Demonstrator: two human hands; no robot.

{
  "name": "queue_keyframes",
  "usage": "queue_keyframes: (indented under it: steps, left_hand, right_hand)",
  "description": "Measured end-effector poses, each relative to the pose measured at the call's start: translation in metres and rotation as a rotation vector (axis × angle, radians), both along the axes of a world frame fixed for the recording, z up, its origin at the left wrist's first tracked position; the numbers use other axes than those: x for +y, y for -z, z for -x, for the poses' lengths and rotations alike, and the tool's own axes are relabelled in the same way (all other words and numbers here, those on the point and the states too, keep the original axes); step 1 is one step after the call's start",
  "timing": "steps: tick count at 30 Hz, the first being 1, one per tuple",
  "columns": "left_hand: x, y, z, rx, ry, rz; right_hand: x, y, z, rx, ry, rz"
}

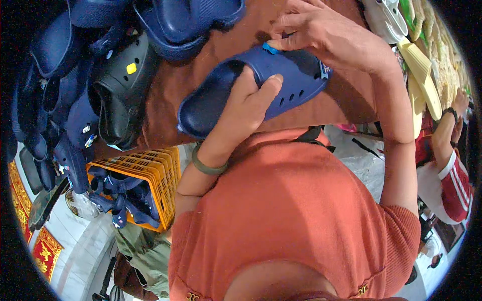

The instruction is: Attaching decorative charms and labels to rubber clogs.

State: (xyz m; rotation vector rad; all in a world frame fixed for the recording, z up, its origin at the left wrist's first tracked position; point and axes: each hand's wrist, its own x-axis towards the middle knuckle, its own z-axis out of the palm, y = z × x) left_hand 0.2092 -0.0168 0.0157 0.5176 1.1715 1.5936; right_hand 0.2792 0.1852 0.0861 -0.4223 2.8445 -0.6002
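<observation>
A navy blue foam clog (288, 75) lies tilted over the brown tabletop, its heel to the left and its toe to the right. My left hand (246, 103), with a bangle on its wrist, reaches into the foot opening; the thumb stays outside on the upper, and the other fingers are hidden inside. With bent fingers and thumb, my right hand (326, 37) pinches a small bright blue charm (270, 48) at the clog's far side. Part of the charm is covered by the thumb.
Several navy clogs (55, 45) crowd the left, beside a black clog (123, 80) with a yellow charm. An orange crate (168, 175) of navy clogs stands below left. At right are a white clog (386, 20), pale yellow slippers (419, 75) and another person's arm (444, 133).
</observation>
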Motion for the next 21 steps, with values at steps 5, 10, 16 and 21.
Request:
queue_keyframes:
  steps: [5, 10, 16, 21]
  left_hand:
    - [-0.002, 0.013, 0.003, 0.043, 0.040, 0.017]
    - [-0.005, 0.015, 0.006, 0.144, 0.073, 0.091]
    - [-0.007, 0.010, 0.003, 0.091, -0.013, 0.089]
    - [-0.003, 0.007, 0.005, 0.058, 0.027, 0.057]
  right_hand:
    - [0.004, 0.011, 0.002, -0.012, 0.012, 0.079]
    - [-0.016, 0.022, 0.018, 0.153, -0.048, 0.116]
    - [-0.039, 0.026, 0.013, 0.345, 0.034, -0.200]
    - [-0.004, 0.015, 0.000, 0.127, 0.038, 0.097]
